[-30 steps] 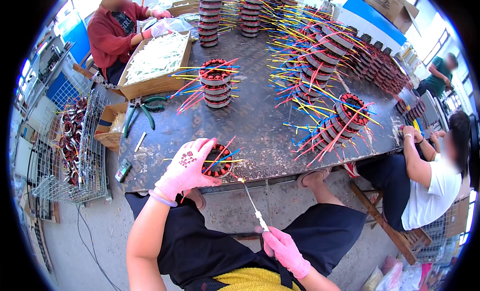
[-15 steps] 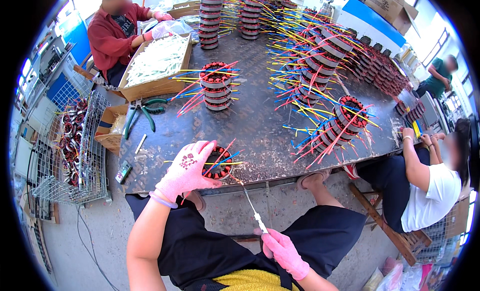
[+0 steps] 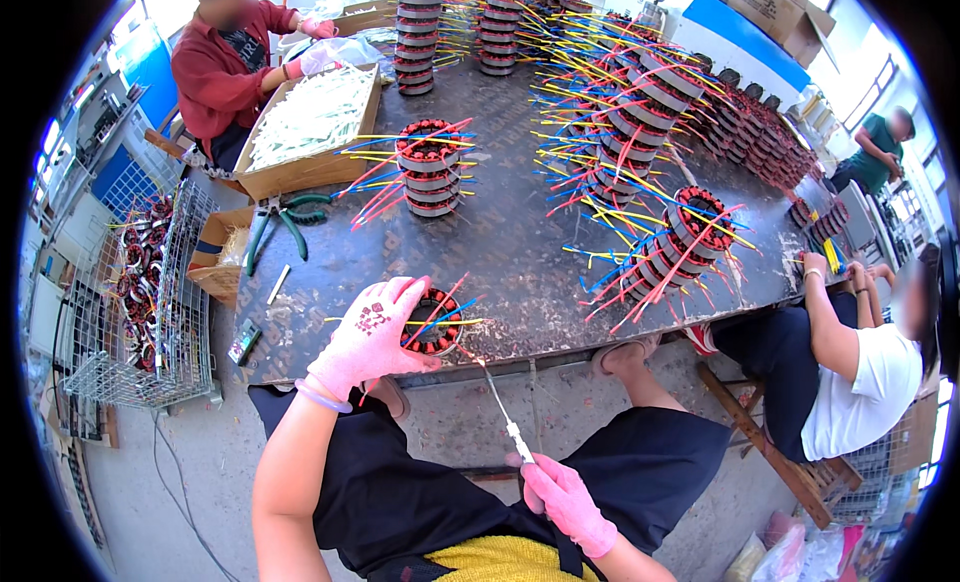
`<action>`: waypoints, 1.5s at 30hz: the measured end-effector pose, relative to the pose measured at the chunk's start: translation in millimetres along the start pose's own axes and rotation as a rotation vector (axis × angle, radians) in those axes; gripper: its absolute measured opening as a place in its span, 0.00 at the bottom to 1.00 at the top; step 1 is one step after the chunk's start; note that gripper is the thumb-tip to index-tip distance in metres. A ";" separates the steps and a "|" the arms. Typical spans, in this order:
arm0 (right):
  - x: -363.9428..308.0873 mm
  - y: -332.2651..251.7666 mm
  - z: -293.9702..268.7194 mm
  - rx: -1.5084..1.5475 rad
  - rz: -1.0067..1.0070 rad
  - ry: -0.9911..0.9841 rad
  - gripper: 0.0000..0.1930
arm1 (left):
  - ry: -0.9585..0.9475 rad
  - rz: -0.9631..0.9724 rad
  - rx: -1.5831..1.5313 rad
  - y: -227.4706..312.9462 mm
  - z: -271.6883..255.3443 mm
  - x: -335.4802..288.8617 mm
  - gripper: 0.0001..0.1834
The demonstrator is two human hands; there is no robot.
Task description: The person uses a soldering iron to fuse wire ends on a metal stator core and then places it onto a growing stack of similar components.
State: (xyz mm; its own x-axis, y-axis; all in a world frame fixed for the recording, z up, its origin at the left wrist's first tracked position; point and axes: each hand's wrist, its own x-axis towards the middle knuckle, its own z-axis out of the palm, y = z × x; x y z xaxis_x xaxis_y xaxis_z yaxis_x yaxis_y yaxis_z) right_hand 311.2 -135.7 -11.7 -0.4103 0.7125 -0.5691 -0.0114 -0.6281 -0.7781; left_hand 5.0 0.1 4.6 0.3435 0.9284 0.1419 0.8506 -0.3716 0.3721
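My left hand (image 3: 368,334), in a pink glove, grips the near-left side of a motor stator (image 3: 449,339) at the table's front edge. The stator is a ring with red slot liners and red, blue and yellow wires. In my right hand (image 3: 570,510), also pink-gloved, is a slim tool with a white collar (image 3: 517,440) and a thin shaft. Its shaft slants up toward the stator's near-right rim, ending by a small copper-coloured strand. Whether the tip touches the strand is too small to tell.
Stator stacks (image 3: 430,177) with loose wires stand across the dark table (image 3: 500,242). Green-handled pliers (image 3: 290,227) and a carton of white strips (image 3: 315,122) lie left. A wire basket (image 3: 150,372) holds stators. Co-workers sit left and right; another person is farther back.
The view has shifted slightly. My left hand still holds the stator and my right hand the tool, both nearly in place. The co-worker at the left has moved their hands a little.
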 end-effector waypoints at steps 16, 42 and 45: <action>0.1 -5.6 0.5 -0.078 -0.018 -0.013 0.20 | -0.004 -0.008 -0.011 1.5 -1.2 0.5 0.54; 0.4 0.7 -1.6 -0.048 -0.030 -0.022 0.20 | -0.025 -0.020 -0.020 6.0 -3.7 2.7 0.54; 0.1 -2.0 -0.3 -0.046 -0.026 -0.027 0.20 | -0.026 -0.021 -0.011 5.6 -4.5 1.7 0.54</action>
State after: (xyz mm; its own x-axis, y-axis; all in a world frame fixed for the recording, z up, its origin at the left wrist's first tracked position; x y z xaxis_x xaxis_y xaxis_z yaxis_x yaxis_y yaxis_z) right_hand 311.5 -134.3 -10.2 -0.4352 0.7190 -0.5419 0.0190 -0.5944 -0.8039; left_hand 8.6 -0.3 11.1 0.3362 0.9353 0.1102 0.8534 -0.3520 0.3845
